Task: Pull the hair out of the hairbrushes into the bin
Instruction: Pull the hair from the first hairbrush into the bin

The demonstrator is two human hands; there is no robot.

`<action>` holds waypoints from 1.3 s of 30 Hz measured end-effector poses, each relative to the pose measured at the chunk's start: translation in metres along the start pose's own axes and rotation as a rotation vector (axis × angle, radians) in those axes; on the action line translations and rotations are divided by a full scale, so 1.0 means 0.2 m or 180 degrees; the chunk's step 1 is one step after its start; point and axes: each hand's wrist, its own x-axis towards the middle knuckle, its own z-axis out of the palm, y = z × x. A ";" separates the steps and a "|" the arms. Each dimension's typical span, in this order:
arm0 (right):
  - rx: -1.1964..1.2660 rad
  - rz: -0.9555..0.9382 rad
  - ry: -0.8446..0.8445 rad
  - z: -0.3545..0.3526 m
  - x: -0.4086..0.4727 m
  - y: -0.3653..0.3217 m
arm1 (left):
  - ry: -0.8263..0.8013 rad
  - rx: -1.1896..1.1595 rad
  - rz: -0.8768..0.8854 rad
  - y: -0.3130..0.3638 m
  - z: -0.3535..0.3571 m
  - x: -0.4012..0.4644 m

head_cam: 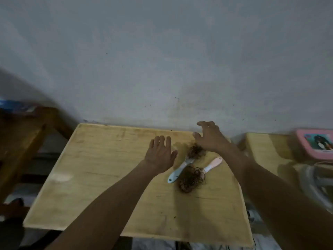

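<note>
Two hairbrushes lie on the wooden table (100, 170), right of its middle. The light blue brush (177, 171) points its handle toward me; its head, full of brown hair (195, 150), lies partly under my right hand. The pink brush (213, 165) has its handle pointing away to the right, and its head is buried in a tangle of brown hair (191, 179). My left hand (159, 154) hovers with straight fingers just left of the blue brush. My right hand (210, 137) is spread, fingers loosely bent, over the blue brush's head. Neither hand holds anything. No bin is plainly visible.
A grey wall stands right behind the table. A dark wooden bench (19, 139) is at the left. To the right stands a second pale table (266, 152) with a pink box (315, 144), and below it a whitish rounded object (317, 184).
</note>
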 end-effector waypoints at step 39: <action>0.1025 -0.0526 0.0902 0.67 -0.36 -0.89 | 0.1028 -0.2767 -0.0968 -0.47 0.33 -0.76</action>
